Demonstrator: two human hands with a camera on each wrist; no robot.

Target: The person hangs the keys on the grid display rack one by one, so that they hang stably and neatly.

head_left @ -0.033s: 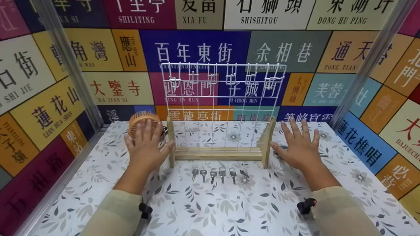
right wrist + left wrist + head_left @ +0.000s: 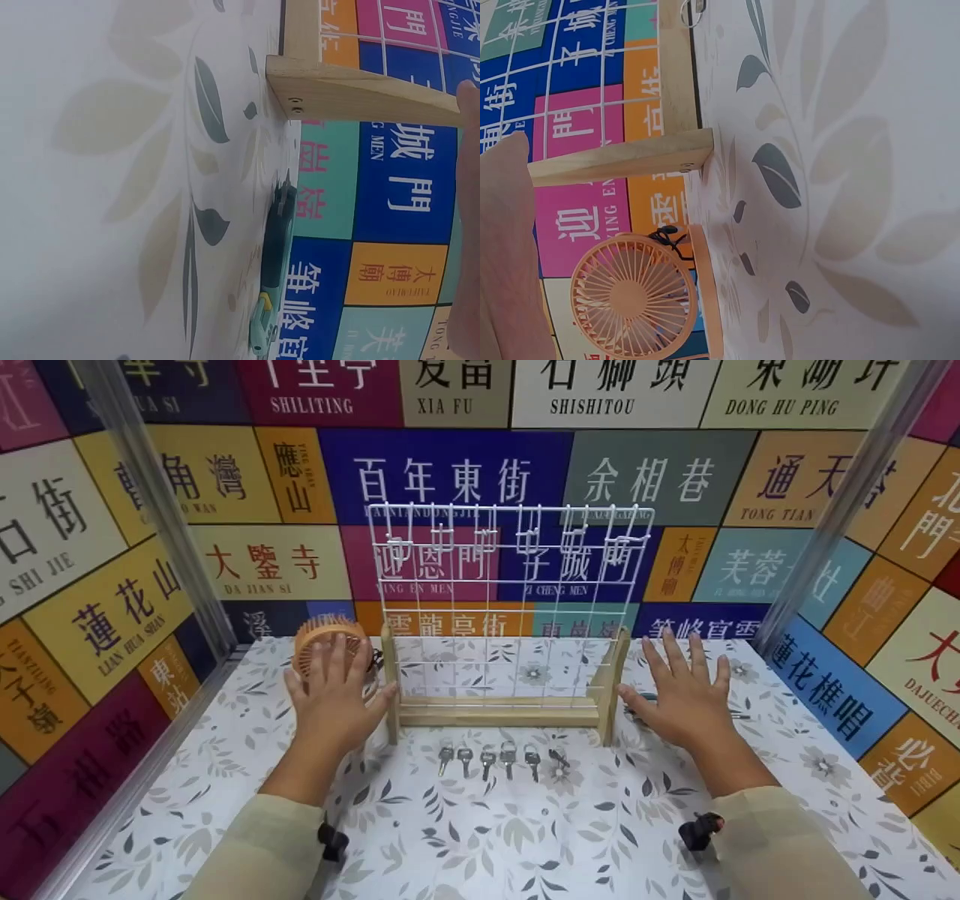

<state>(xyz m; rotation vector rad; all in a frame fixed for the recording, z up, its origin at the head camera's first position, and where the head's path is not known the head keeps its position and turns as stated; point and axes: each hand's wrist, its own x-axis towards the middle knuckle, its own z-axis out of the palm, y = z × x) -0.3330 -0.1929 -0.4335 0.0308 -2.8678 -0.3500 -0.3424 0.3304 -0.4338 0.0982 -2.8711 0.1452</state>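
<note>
My left hand (image 2: 334, 690) is held palm down with its fingers spread, left of a white wire grid rack (image 2: 514, 583). It overlaps an orange fan (image 2: 306, 641) in the head view, while the left wrist view shows the fan (image 2: 630, 296) standing apart from the hand. On the rack's right side my right hand (image 2: 686, 690) is spread the same way, holding nothing. It partly covers a teal tool (image 2: 279, 247), which lies on the table. Several small metal keys (image 2: 487, 763) lie in a row before the rack, between both forearms.
Several white hooks (image 2: 486, 540) hang along the upper part of the grid. Wooden side legs (image 2: 390, 690) and a wooden crossbar (image 2: 499, 712) support it. A leaf-patterned cloth (image 2: 480, 840) covers the table. Colourful sign panels (image 2: 457, 472) stand behind, with clear posts at both sides.
</note>
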